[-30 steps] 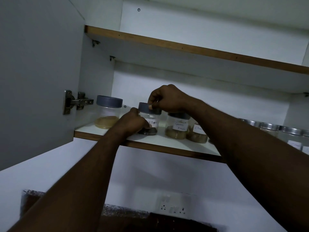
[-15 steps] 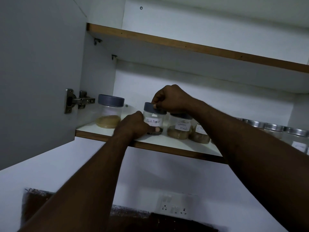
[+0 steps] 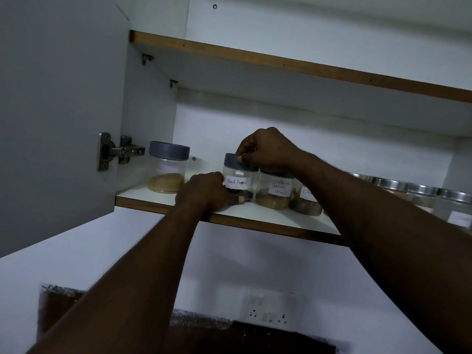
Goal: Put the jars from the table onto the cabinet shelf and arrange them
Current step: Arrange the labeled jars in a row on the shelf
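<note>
Most of the job looked done — the tan-powder jar (image 3: 167, 167) stood apart at the left of the cabinet shelf (image 3: 268, 218). The left hand (image 3: 204, 191) curled around the base of the Black Pepper jar (image 3: 238, 178), the right hand (image 3: 265, 149) pinched its lid, label forward. Just beside it sat the Garam Masala jar (image 3: 275, 191) — the bench was out of view.

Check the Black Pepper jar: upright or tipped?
Upright. The Black Pepper jar stands base-down on the shelf, lid on top, right hand on the lid, left hand at its base.
</note>
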Tool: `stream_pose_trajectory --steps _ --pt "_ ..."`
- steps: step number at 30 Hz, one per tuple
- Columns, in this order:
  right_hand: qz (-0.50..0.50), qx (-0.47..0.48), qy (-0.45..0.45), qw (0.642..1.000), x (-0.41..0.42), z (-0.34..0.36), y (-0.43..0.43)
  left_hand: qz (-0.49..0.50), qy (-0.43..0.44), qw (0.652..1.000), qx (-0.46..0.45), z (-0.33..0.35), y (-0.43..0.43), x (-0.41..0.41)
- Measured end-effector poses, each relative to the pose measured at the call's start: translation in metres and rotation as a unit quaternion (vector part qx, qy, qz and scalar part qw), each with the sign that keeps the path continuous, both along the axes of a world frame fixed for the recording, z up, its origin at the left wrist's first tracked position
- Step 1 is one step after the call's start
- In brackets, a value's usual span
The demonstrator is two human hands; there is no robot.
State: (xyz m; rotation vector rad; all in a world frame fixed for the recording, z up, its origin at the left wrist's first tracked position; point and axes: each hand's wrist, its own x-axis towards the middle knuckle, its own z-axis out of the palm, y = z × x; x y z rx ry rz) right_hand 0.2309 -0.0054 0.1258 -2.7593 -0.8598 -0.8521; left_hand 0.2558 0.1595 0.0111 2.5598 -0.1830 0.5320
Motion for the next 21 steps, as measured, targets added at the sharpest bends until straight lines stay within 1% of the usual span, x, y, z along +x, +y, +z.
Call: stream_pose_trajectory --steps 11,21 --pt "-0.011 0.009 -0.001 1.000 -0.0055 -0.0056 -0.0023 0.017 -0.013 1.000 0.009 -0.0016 -0.0005 0.0033" --pt "-0.007 0.030 0.001 1.000 -0.0066 -0.0077 -0.0058 0.030 -0.026 0.999 -0.002 -0.0012 -0.0008 -0.0015"
